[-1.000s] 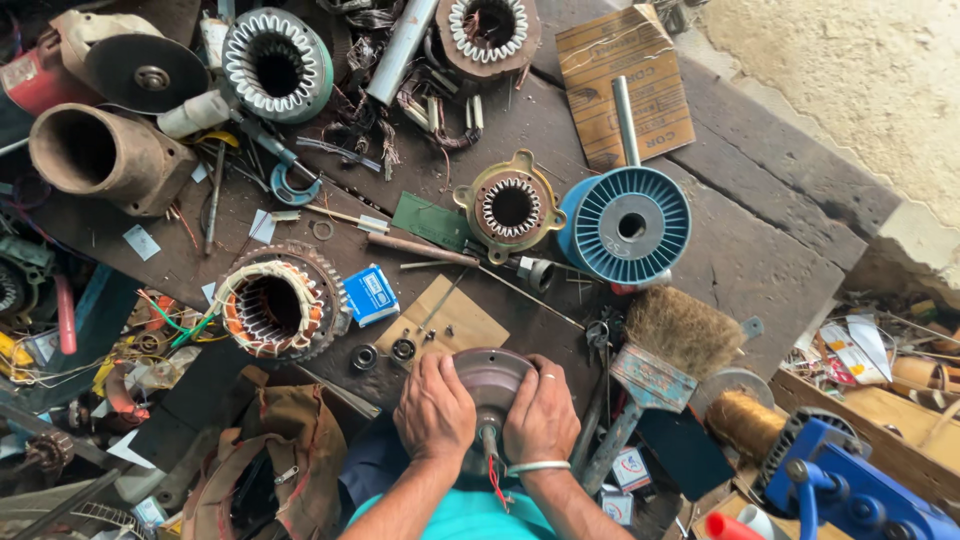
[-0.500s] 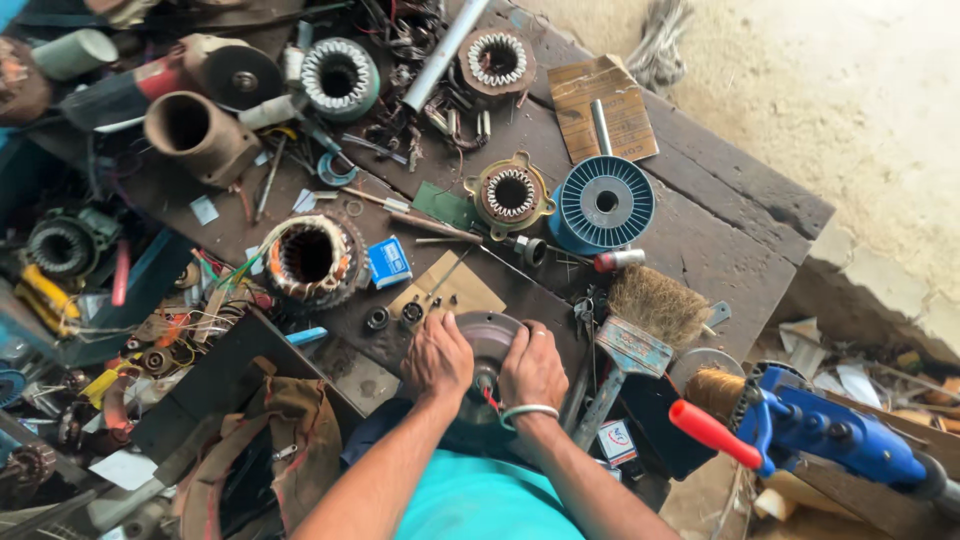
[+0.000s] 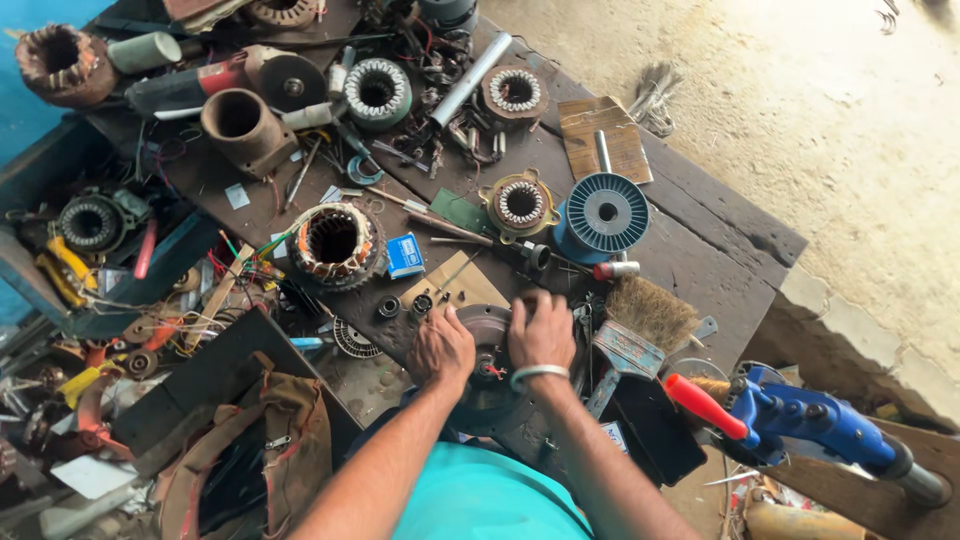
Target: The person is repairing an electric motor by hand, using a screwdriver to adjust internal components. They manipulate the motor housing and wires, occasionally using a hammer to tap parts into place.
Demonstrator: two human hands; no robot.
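Note:
A round dark metal motor part (image 3: 490, 330) with red wires at its middle lies at the near edge of the wooden workbench (image 3: 700, 260). My left hand (image 3: 440, 350) grips its left side. My right hand (image 3: 540, 335), a bangle on the wrist, rests on its right top. Both forearms reach up from the bottom of the head view over a teal shirt.
A copper-wound stator (image 3: 335, 245), a small blue box (image 3: 405, 255), a blue wire spool (image 3: 605, 215), a flat brush (image 3: 645, 320), a blue and red power tool (image 3: 800, 420), a brown bag (image 3: 250, 450) and several other motor parts crowd the bench.
The view has swung so the bench sits more to the left and further away. Both hands stay on the round motor part; the right hand has shifted up along its rim.

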